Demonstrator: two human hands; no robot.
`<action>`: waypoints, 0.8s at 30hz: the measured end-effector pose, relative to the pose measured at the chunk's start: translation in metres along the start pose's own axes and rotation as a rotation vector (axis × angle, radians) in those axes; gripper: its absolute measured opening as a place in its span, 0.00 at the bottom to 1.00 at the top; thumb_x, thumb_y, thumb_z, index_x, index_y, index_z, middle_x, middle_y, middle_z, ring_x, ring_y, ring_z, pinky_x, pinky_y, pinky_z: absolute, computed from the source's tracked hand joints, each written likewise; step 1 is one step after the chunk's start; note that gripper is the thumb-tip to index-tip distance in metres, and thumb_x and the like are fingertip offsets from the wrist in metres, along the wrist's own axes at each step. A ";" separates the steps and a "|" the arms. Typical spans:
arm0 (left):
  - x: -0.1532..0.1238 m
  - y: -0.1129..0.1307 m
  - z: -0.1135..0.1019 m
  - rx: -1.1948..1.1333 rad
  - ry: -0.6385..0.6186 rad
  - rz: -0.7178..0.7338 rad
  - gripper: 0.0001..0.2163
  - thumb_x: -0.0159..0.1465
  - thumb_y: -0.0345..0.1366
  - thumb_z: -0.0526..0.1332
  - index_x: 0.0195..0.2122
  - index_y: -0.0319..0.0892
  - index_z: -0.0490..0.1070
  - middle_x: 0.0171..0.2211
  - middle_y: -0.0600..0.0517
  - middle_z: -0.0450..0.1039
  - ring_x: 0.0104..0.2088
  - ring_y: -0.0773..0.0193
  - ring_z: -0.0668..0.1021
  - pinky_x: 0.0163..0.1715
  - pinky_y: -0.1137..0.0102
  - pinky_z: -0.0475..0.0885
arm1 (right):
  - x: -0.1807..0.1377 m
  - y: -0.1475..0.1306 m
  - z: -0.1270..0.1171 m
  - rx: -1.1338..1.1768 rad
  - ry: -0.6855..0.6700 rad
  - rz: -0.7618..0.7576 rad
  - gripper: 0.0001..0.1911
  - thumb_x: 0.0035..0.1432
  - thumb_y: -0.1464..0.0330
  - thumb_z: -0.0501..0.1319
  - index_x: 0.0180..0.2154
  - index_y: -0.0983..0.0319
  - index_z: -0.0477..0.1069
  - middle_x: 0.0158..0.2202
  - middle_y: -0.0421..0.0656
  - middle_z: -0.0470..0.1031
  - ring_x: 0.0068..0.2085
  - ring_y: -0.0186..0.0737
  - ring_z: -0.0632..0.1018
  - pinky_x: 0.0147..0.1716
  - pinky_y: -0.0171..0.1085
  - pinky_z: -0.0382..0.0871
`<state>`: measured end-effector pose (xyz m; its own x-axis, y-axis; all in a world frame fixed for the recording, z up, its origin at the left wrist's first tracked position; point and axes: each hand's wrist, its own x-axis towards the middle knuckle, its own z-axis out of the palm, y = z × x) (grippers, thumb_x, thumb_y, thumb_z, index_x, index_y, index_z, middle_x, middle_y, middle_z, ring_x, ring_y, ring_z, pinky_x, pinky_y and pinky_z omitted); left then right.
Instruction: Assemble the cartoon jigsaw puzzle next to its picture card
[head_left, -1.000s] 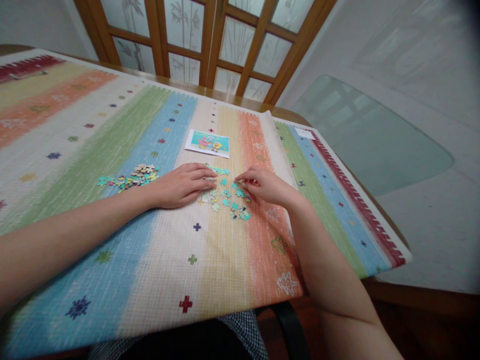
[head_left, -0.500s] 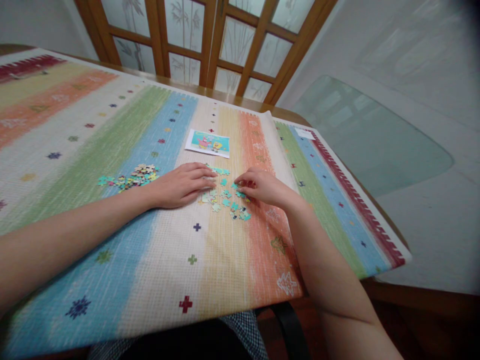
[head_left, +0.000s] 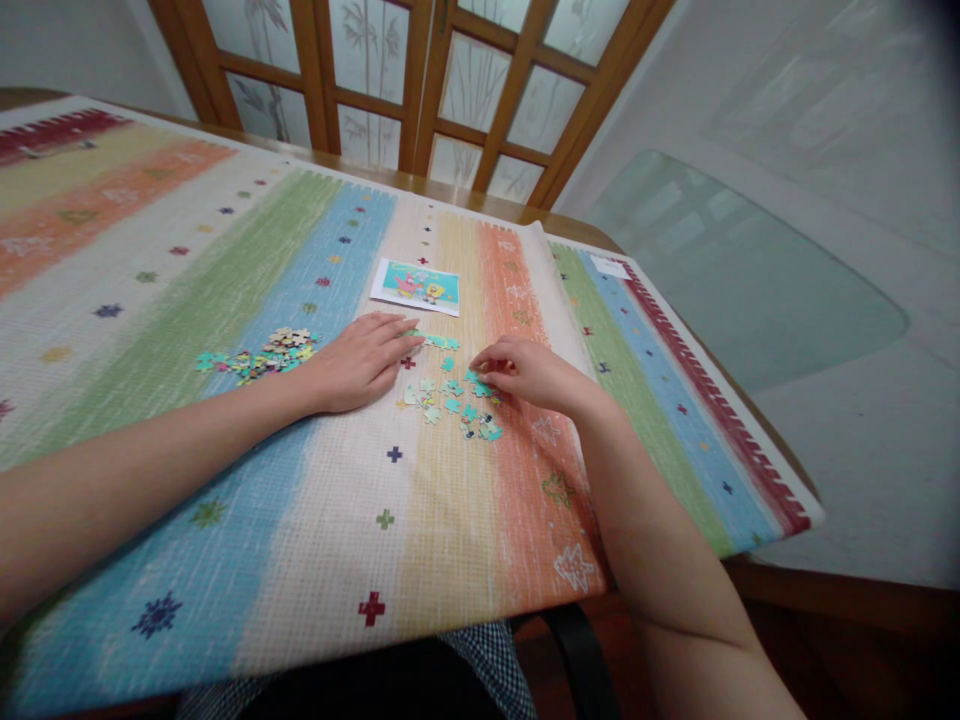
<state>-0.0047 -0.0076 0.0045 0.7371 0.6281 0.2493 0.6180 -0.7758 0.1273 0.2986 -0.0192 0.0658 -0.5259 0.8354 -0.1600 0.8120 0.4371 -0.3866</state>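
My left hand [head_left: 364, 362] lies palm down on the striped tablecloth [head_left: 330, 520], its fingers stretched and a little apart, the tips just beside a short turquoise row [head_left: 441, 342] of puzzle pieces. My right hand [head_left: 529, 372] is curled, thumb and forefinger near each other above some turquoise pieces [head_left: 478, 386]; whether they hold one, I cannot tell. Loose pieces [head_left: 452, 405] lie between my hands, a heap [head_left: 281, 352] beside my left wrist. The picture card [head_left: 417, 287] lies beyond the row.
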 end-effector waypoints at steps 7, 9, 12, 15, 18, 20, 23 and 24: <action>0.001 0.001 0.000 -0.018 -0.053 -0.049 0.24 0.75 0.36 0.48 0.69 0.35 0.65 0.73 0.37 0.60 0.73 0.47 0.62 0.74 0.51 0.56 | -0.001 0.000 -0.001 0.015 0.021 0.050 0.11 0.65 0.74 0.63 0.46 0.62 0.82 0.45 0.49 0.83 0.42 0.43 0.81 0.45 0.40 0.73; 0.001 0.001 0.001 -0.032 -0.049 -0.047 0.24 0.75 0.36 0.48 0.69 0.35 0.65 0.73 0.37 0.60 0.73 0.48 0.63 0.73 0.51 0.57 | -0.002 0.000 -0.003 0.017 0.024 0.069 0.13 0.64 0.75 0.63 0.47 0.63 0.82 0.46 0.50 0.84 0.43 0.43 0.81 0.46 0.40 0.73; 0.001 0.001 0.001 -0.038 -0.040 -0.040 0.24 0.75 0.36 0.48 0.69 0.34 0.65 0.72 0.37 0.61 0.72 0.47 0.64 0.73 0.51 0.58 | -0.003 -0.001 -0.005 0.020 0.019 0.092 0.14 0.64 0.76 0.62 0.48 0.64 0.82 0.45 0.51 0.84 0.42 0.43 0.82 0.45 0.40 0.73; 0.002 0.001 0.000 -0.033 -0.045 -0.039 0.24 0.75 0.36 0.48 0.68 0.34 0.66 0.72 0.37 0.62 0.72 0.47 0.65 0.73 0.51 0.59 | -0.005 -0.002 -0.007 0.034 0.021 0.111 0.15 0.63 0.76 0.61 0.48 0.64 0.82 0.45 0.50 0.84 0.42 0.43 0.82 0.44 0.39 0.73; 0.002 0.001 0.000 -0.037 -0.045 -0.043 0.23 0.75 0.36 0.48 0.68 0.36 0.66 0.72 0.38 0.62 0.72 0.48 0.65 0.72 0.52 0.59 | -0.007 -0.002 -0.009 0.043 0.028 0.134 0.14 0.64 0.75 0.62 0.48 0.63 0.82 0.43 0.49 0.85 0.41 0.43 0.82 0.43 0.40 0.73; 0.001 0.000 0.001 -0.040 -0.045 -0.043 0.23 0.75 0.36 0.48 0.68 0.36 0.66 0.71 0.38 0.62 0.71 0.48 0.66 0.72 0.52 0.60 | -0.008 -0.002 -0.011 0.039 0.035 0.148 0.14 0.63 0.75 0.62 0.47 0.62 0.82 0.43 0.48 0.85 0.42 0.43 0.82 0.43 0.40 0.73; 0.001 0.000 0.001 -0.039 -0.045 -0.040 0.23 0.75 0.36 0.48 0.68 0.35 0.66 0.71 0.37 0.63 0.70 0.48 0.67 0.71 0.52 0.62 | -0.009 0.000 -0.014 0.035 0.034 0.152 0.12 0.63 0.75 0.62 0.45 0.61 0.82 0.42 0.47 0.85 0.41 0.43 0.81 0.43 0.40 0.73; 0.001 0.000 0.001 -0.039 -0.044 -0.038 0.23 0.75 0.36 0.47 0.68 0.35 0.66 0.71 0.37 0.63 0.70 0.48 0.68 0.71 0.52 0.62 | -0.009 0.000 -0.014 0.044 0.018 0.148 0.11 0.63 0.75 0.61 0.43 0.61 0.82 0.40 0.46 0.84 0.40 0.42 0.81 0.42 0.39 0.73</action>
<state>-0.0036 -0.0072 0.0038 0.7252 0.6587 0.2007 0.6355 -0.7524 0.1732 0.3073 -0.0223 0.0803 -0.3960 0.8957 -0.2024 0.8685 0.2938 -0.3992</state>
